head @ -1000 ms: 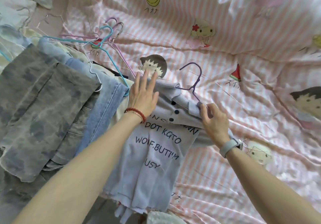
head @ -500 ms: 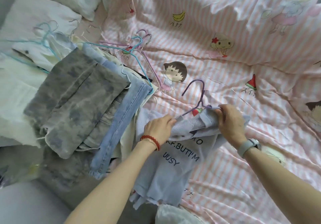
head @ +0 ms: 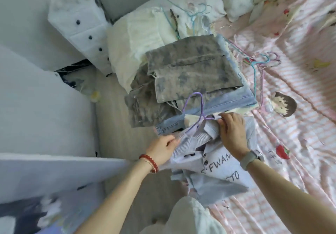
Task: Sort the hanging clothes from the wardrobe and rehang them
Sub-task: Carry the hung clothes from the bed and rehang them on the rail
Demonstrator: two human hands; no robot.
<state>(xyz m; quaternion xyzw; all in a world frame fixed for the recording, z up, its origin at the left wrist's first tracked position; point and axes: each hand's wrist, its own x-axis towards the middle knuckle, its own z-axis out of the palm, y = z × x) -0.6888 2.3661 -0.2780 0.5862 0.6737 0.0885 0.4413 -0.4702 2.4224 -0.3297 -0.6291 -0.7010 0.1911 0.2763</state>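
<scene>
A pale lilac polo shirt (head: 216,170) with black lettering and dark buttons hangs on a purple wire hanger (head: 196,110), lifted off the bed's edge. My left hand (head: 162,148), with a red bead bracelet, grips the shirt's left shoulder over the hanger arm. The shirt's right shoulder and the hanger's other arm are gripped by my right hand (head: 231,134), which wears a grey watch. Behind the shirt lies a pile of folded clothes: grey tie-dye trousers (head: 190,70) on blue denim (head: 234,103).
The pink striped cartoon bedsheet (head: 300,106) covers the bed on the right. Teal and pink empty hangers (head: 261,63) lie beside the pile. White garments (head: 141,34) lie further back. A white drawer unit (head: 80,26) and wooden floor (head: 111,117) are on the left.
Both hands have gathered the shirt by its shoulders and lifted it with the hanger off the bed towards the left edge. My view has swung left, showing floor and drawers.
</scene>
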